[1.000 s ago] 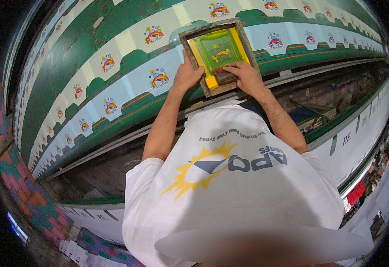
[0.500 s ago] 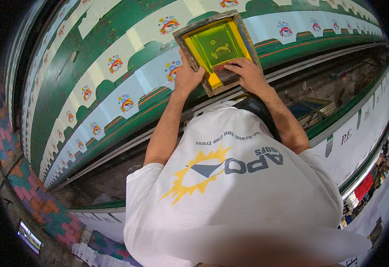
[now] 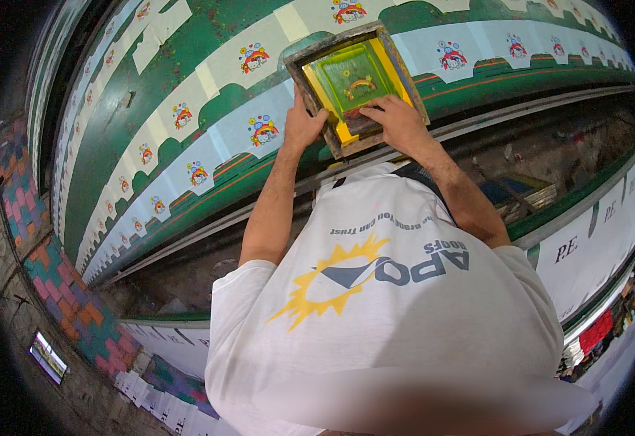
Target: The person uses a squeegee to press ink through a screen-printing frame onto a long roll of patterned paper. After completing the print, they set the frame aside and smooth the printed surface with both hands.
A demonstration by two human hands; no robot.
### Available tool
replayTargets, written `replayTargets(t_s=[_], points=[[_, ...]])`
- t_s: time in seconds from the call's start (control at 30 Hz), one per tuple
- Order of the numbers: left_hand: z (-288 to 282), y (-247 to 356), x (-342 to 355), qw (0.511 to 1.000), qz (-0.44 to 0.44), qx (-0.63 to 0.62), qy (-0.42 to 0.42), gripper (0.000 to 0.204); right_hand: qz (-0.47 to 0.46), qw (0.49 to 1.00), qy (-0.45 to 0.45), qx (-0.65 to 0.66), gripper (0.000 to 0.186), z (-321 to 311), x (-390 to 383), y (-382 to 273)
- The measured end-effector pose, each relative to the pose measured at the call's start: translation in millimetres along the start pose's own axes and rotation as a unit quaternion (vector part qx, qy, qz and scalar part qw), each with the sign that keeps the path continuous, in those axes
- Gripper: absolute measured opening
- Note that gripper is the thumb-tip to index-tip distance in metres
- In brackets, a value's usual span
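Note:
A small wooden screen-printing frame (image 3: pixel 299 81) with yellow-green mesh lies over the row of light blue cut pieces on the long green table. Through the mesh a small rainbow-like motif shows. My left hand (image 3: pixel 304 127) grips the frame's left rail, thumb on the near side. Inside the frame at its near end, my right hand (image 3: pixel 403 125) is closed over a dark reddish-brown squeegee (image 3: pixel 359 125), which the fingers partly cover. Yellow ink lines the inner edges of the frame. On either side lie light blue pieces (image 3: pixel 283 109) carrying colourful cartoon prints.
Rows of cream printed pieces (image 3: pixel 224 51) run along the green table (image 3: pixel 125 109) beyond. A metal rail (image 3: pixel 470 131) edges its near side. Behind me on the right, another table bears white printed sheets (image 3: pixel 593 254). Coloured paving (image 3: pixel 59 291) shows at left.
The view has turned slightly, so the table's pieces appear lower and further left. My right hand has shifted a little left within the frame. The motif's colours show more clearly through the mesh.

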State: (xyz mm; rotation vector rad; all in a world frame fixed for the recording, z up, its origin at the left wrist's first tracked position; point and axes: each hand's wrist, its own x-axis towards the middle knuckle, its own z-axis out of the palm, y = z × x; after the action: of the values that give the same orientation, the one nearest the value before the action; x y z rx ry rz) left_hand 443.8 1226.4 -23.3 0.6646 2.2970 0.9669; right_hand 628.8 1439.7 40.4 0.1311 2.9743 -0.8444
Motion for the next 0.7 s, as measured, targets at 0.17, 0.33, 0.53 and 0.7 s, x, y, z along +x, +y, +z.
replayTargets(t_s=[0.17, 0.33, 0.53, 0.7], points=[[1, -1, 1, 1.0, 0.018, 0.009, 0.016, 0.112, -0.002, 1.0, -0.008, 0.018, 0.055, -7, -4, 1], [-1, 4, 0, 1.0, -0.008, -0.005, -0.002, 0.113, 0.018, 1.0, -0.019, 0.001, 0.057, -6, -12, -1], [-4, 10, -1, 0.999, -0.039, 0.008, -0.019, 0.114, 0.004, 0.999, 0.049, -0.014, 0.056, -3, 46, 13], [-3, 5, 0, 1.0, -0.007, 0.005, -0.019, 0.116, 0.004, 1.0, -0.003, -0.03, 0.048, -16, 113, 39]])
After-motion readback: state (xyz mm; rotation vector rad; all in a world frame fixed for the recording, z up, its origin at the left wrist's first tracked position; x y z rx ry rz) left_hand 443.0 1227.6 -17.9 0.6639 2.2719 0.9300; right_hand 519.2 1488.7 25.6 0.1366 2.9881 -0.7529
